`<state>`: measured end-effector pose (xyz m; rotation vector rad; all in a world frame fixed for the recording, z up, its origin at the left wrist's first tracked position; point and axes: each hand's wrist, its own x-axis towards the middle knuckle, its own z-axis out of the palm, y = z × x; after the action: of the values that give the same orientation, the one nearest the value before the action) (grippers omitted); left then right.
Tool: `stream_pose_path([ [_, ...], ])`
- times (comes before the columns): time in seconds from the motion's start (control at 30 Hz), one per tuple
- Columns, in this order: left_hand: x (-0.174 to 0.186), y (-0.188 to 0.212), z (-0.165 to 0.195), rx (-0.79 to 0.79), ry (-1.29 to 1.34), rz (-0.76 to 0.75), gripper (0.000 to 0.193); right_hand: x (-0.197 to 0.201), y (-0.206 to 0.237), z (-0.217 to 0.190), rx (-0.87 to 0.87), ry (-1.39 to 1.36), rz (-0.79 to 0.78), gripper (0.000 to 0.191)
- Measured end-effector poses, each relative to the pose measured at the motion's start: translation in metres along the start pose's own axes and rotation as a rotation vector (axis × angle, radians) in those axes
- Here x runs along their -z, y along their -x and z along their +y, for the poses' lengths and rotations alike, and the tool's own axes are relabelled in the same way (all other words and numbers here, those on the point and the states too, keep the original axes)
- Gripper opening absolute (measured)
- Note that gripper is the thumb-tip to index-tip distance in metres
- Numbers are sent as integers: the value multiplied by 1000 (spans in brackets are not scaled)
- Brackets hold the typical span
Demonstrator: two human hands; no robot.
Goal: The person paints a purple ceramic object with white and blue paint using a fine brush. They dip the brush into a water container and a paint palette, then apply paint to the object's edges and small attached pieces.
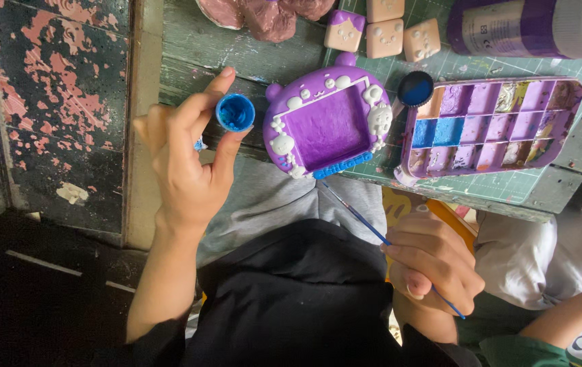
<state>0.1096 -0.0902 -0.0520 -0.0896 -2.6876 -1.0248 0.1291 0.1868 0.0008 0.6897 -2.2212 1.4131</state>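
Two hands are seen over a worn green table (pixel 189 41). At nine o'clock, a peeling red-and-black panel (pixel 46 102) is noted. Next, the left hand (pixel 185 160) is raised, and a small open pot of blue paint (pixel 235 112) is pinched between thumb and forefinger, mouth toward the camera; the other fingers are curled behind. At centre, toward twelve o'clock, a bear-eared frame (pixel 328 122) is laid flat on the table edge: its body is coated purple, the raised trim is left white, and a short strip along its lower edge has been done in blue. Unpainted blocks (pixel 386 30) are grouped at twelve o'clock. At five o'clock, a thin blue-handled brush (pixel 365 221) is gripped by the right hand (pixel 433 268), fingers pressed together around the shaft, tip aimed at the frame's lower edge. At two o'clock, a purple palette (pixel 495 122) holds blue and purple wells, with the pot's dark lid (pixel 415 88) touching its corner. Base coat is judged done; detailing appears barely started.
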Motion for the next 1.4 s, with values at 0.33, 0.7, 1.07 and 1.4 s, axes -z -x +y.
stream_pose_path([
  [0.33, -2, 1, 1, -3, 0, 11, 35, -3, 2, -3, -90, 19, -5, 55],
  [0.7, -1, 1, 2, 9, -17, -8, 36, -4, 2, 3, -5, -31, 16, 54],
  [1.07, 0, 1, 1, -6, -32, -1, 35, -2, 2, -2, -54, 36, 42, 54],
  [1.4, 0, 1, 1, -3, -14, 22, 39, -2, 0, 6, 26, 40, 83, 55],
])
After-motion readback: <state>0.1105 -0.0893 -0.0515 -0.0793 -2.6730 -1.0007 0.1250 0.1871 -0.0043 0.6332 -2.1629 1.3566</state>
